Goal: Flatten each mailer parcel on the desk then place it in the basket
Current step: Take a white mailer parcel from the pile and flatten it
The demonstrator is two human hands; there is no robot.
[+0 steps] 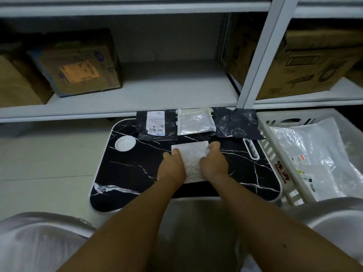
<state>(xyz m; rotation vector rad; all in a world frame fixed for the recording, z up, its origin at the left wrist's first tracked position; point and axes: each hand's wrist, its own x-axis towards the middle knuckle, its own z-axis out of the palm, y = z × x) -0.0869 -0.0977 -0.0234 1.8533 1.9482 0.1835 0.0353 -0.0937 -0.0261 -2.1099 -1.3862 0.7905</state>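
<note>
Both your hands are down on the white bubble mailer (pixel 193 160), which lies flat on the black marbled counter (pixel 137 173). Left hand (pixel 172 167) covers its left edge, right hand (pixel 214 163) its right edge. The fingers (pixel 214 146) of both hands are curled narrow and pressed onto the mailer's far corners; they look to be pinning it, not pinching it, though whether any fingertip hooks under an edge cannot be told. The hold reads as a pressing stroke: weight spread across both sides so trapped air moves out and the packet lies level. Judgement: flattening step in hand, not yet the transfer.

The mailer sits directly beneath the fingers, its bare middle strip showing between the two hands and its far edge just past the fingertips.

Beyond the fingers, along the counter's far edge, three more parcels wait in a row: a black mailer with a white label (pixel 156 124) beyond the left fingers, a silver pouch (pixel 195 122) straight ahead, and a crumpled black mailer (pixel 235 122) beyond the right fingers. They appear staged there to keep the working patch free.

The white basket (pixel 275 146) stands to the right of your right fingers, beside the counter, and holds clear bagged parcels (pixel 314 150). Its placement suits a short rightward carry.
</note>
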